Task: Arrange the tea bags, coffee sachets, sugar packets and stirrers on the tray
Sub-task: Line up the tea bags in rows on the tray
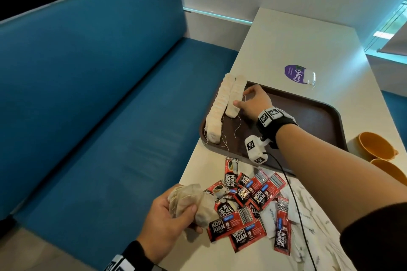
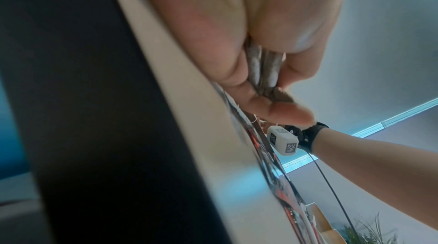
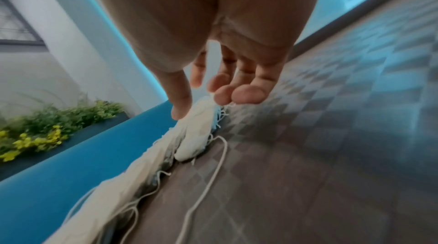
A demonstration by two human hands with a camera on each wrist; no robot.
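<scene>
A brown tray lies on the white table. Two rows of white tea bags stand along its left side, a long row and a shorter row. My right hand hovers over the shorter row, fingers spread and relaxed, with the thumb tip and fingertips touching it. Near the table's front edge my left hand grips a bunch of loose tea bags, seen squeezed between thumb and fingers. Red and black coffee sachets lie scattered in front of the tray, with white sugar packets to their right.
Two orange cups stand right of the tray. A purple-labelled packet lies behind it. A blue bench runs along the table's left edge. Tea bag strings trail over the bare tray floor.
</scene>
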